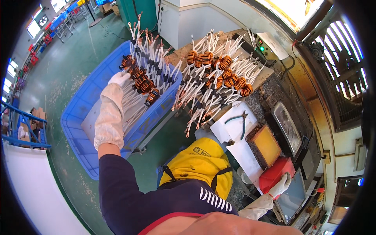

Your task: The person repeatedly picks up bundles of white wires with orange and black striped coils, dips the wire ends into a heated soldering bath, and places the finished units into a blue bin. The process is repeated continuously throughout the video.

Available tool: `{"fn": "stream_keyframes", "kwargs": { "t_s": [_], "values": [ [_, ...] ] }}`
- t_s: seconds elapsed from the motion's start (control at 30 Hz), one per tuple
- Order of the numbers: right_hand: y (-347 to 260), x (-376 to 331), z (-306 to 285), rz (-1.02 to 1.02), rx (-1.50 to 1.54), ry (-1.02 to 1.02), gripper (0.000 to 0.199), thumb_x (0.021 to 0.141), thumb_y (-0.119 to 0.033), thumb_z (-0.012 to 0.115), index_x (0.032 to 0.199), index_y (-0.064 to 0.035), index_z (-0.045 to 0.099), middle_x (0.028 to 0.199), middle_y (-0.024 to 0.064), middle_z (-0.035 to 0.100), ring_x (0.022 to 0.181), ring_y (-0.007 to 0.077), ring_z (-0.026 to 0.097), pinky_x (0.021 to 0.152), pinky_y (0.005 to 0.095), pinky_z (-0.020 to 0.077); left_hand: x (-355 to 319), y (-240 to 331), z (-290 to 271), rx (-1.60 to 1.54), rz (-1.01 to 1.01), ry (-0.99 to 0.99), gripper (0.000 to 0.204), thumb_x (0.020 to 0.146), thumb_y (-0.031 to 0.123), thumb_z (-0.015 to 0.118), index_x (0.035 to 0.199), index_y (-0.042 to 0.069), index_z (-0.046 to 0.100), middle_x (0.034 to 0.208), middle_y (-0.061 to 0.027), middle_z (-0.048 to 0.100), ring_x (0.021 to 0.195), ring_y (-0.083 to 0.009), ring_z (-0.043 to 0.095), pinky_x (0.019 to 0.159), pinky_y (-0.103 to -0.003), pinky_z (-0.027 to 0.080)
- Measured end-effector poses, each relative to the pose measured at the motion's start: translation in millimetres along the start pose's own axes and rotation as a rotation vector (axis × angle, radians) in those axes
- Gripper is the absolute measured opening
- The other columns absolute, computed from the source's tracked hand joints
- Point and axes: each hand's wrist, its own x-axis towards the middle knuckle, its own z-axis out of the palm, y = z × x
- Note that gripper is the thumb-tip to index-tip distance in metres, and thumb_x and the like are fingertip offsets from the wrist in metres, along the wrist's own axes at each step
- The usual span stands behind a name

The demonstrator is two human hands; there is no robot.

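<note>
My left hand (pixel 119 78), in a white glove and a pale sleeve cover, is closed at a copper-wound ring coil (pixel 127 62) at the far side of a blue plastic bin (pixel 76 113). More ring coils (pixel 143 85) with white leads lie in a row in that bin, just right of the hand. My right hand (pixel 280 187), also gloved, is at the lower right with its fingers closed at the edge of a red flat-sided piece (pixel 274 173). This piece lies over a grey plate (pixel 291 197); its underside is hidden.
On the bench, several coils (pixel 225 74) with white leads and copper lugs are heaped. Green-handled pliers (pixel 243 125) lie on a white sheet (pixel 221 127). Beside them are a yellow block in a dark frame (pixel 266 147), a metal-rimmed trough (pixel 287 127) and a control box with a green light (pixel 266 47).
</note>
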Motion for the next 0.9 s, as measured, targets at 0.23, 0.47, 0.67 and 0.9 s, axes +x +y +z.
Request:
{"fn": "stream_keyframes", "kwargs": {
  "t_s": [0.23, 0.47, 0.67, 0.9],
  "values": [
    [-10.6, -6.2, -3.8, 0.023, -0.044, 0.028, 0.023, 0.095, -0.015, 0.058, 0.112, 0.0007, 0.063, 0.108, 0.0074, 0.064, 0.099, 0.0148, 0.059, 0.088, 0.0263, 0.0477, 10.4, 26.7, 4.8, 0.136, -0.309, 0.364, 0.066, 0.083, 0.05, 0.057, 0.13, 0.004, 0.055, 0.125, -0.0222, 0.061, 0.119, -0.0343, 0.057, 0.102, -0.04, 0.042],
    [-11.9, -4.7, 1.3, 0.04, -0.128, 0.024, 0.024, 0.096, -0.015, 0.057, 0.112, 0.0022, 0.062, 0.107, 0.0081, 0.063, 0.097, 0.0157, 0.058, 0.089, 0.0278, 0.0474, 42.1, 34.9, -1.3, 0.267, -0.342, 0.322, 0.06, 0.087, 0.038, 0.048, 0.138, 0.007, 0.044, 0.127, -0.027, 0.057, 0.12, -0.0398, 0.054, 0.101, -0.045, 0.041],
    [-18.6, -7.9, 5.2, 0.066, -0.174, 0.053, 0.023, 0.095, -0.014, 0.057, 0.11, 0.0019, 0.062, 0.106, 0.0079, 0.062, 0.097, 0.0155, 0.058, 0.088, 0.0273, 0.0471, 41.2, 59.1, -2.8, 0.341, -0.411, 0.197, 0.05, 0.092, 0.034, 0.047, 0.131, 0.003, 0.048, 0.125, -0.0266, 0.058, 0.12, -0.0412, 0.053, 0.102, -0.046, 0.04],
    [-9.3, -5.7, 0.6, 0.068, -0.156, 0.046, 0.022, 0.094, -0.013, 0.057, 0.109, 0.0016, 0.062, 0.105, 0.0074, 0.063, 0.096, 0.0154, 0.058, 0.087, 0.0275, 0.0471, 33.8, 7.6, -3.1, -0.002, -0.122, 0.22, 0.043, 0.087, 0.036, 0.066, 0.112, 0.002, 0.059, 0.102, -0.0173, 0.067, 0.088, -0.0295, 0.063, 0.078, -0.04, 0.048]
  ]
}}
